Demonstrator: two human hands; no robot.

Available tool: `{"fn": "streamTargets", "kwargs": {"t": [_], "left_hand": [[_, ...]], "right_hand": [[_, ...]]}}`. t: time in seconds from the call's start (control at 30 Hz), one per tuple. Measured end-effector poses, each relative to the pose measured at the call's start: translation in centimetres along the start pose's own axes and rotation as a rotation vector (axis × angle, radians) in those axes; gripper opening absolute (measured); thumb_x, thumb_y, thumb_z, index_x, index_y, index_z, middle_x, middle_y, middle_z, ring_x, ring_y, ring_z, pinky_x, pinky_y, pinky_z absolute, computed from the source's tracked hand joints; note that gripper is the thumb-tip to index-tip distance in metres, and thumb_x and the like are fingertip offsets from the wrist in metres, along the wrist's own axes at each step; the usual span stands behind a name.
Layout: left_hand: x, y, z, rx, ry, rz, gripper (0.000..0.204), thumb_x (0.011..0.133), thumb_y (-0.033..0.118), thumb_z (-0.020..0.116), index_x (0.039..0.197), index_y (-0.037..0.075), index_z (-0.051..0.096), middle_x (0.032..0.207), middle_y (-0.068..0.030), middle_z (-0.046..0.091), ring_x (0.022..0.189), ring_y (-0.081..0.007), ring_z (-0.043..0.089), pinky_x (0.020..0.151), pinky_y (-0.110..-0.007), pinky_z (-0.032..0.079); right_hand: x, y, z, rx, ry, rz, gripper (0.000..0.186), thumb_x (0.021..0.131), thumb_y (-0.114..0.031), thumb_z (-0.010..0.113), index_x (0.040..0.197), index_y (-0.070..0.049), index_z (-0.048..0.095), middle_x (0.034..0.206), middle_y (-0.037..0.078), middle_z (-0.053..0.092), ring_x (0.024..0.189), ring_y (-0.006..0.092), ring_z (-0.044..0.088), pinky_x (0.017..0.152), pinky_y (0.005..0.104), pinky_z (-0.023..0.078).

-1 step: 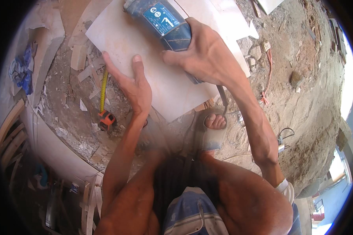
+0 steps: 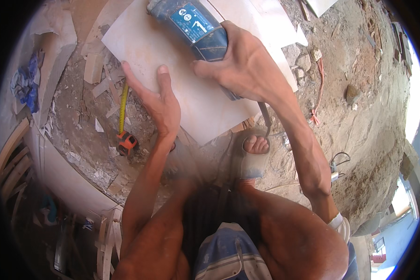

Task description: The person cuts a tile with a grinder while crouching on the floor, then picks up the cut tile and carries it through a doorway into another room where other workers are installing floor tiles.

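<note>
My right hand is wrapped round the body of a blue angle grinder, with the thumb along its near side. The grinder's front end points to the far left, and its disc is out of sight. A dark cord runs from its rear toward my foot. Under the tool lies a large pale tile, set cornerwise to me. My left hand rests at the tile's left edge, its thumb and a finger spread apart with nothing held.
An orange and black tape measure lies left of my left arm, its yellow blade pulled out. Rubble and wood scraps cover the ground. My sandalled foot stands near the tile's closest corner. A reddish wire and a stone lie right.
</note>
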State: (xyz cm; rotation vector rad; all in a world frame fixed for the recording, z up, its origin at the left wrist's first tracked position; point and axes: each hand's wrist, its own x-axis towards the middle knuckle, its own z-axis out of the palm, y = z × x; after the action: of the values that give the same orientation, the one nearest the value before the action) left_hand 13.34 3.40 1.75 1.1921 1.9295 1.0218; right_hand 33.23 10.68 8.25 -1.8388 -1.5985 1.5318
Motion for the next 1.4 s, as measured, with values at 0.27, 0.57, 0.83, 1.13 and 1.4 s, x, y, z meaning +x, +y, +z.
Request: {"fn": "streamTargets", "kwargs": {"t": [0.27, 0.57, 0.83, 1.13, 1.4], "left_hand": [[0.0, -0.1, -0.1, 0.003, 0.006, 0.007, 0.088, 0.114, 0.03, 0.068, 0.178, -0.004, 0.017, 0.173, -0.0347, 0.034, 0.156, -0.0435, 0.044, 0.128, -0.051, 0.037], [0.0, 0.1, -0.1, 0.02, 0.003, 0.008, 0.088, 0.114, 0.03, 0.068, 0.177, -0.004, 0.017, 0.174, -0.0339, 0.033, 0.158, -0.0426, 0.043, 0.129, -0.05, 0.036], [0.0, -0.1, -0.1, 0.053, 0.001, 0.005, 0.087, 0.115, 0.03, 0.066, 0.178, -0.003, 0.016, 0.173, -0.0342, 0.033, 0.157, -0.0434, 0.043, 0.129, -0.051, 0.037], [0.0, -0.2, -0.1, 0.014, -0.003, 0.005, 0.088, 0.115, 0.03, 0.066, 0.178, -0.003, 0.015, 0.171, -0.035, 0.035, 0.155, -0.0431, 0.046, 0.127, -0.051, 0.04], [0.0, -0.1, 0.0, 0.025, -0.001, 0.02, 0.088, 0.115, 0.031, 0.067, 0.177, -0.004, 0.016, 0.171, -0.0348, 0.035, 0.155, -0.0434, 0.045, 0.127, -0.051, 0.039]], "right_hand": [[-0.6, 0.5, 0.2, 0.051, 0.039, -0.075, 0.065, 0.078, -0.039, 0.084, 0.101, 0.018, 0.065, 0.079, 0.03, 0.074, 0.074, 0.0377, 0.078, 0.068, 0.0466, 0.061], [-0.6, 0.9, 0.4, 0.068, 0.05, -0.084, 0.063, 0.078, -0.039, 0.083, 0.098, 0.018, 0.064, 0.077, 0.029, 0.073, 0.073, 0.0366, 0.077, 0.067, 0.0458, 0.062], [-0.9, 1.2, 0.4, 0.042, 0.05, -0.1, 0.065, 0.078, -0.038, 0.083, 0.101, 0.019, 0.065, 0.075, 0.028, 0.073, 0.07, 0.0367, 0.078, 0.064, 0.0458, 0.062], [-1.5, 1.2, 0.3, 0.019, 0.024, -0.049, 0.067, 0.079, -0.039, 0.083, 0.112, 0.017, 0.066, 0.083, 0.027, 0.075, 0.077, 0.0352, 0.078, 0.07, 0.0456, 0.062], [-2.1, 1.1, -0.2, -0.009, -0.018, 0.015, 0.075, 0.079, -0.04, 0.084, 0.13, 0.013, 0.068, 0.099, 0.025, 0.078, 0.086, 0.0329, 0.078, 0.082, 0.0438, 0.063]]}}
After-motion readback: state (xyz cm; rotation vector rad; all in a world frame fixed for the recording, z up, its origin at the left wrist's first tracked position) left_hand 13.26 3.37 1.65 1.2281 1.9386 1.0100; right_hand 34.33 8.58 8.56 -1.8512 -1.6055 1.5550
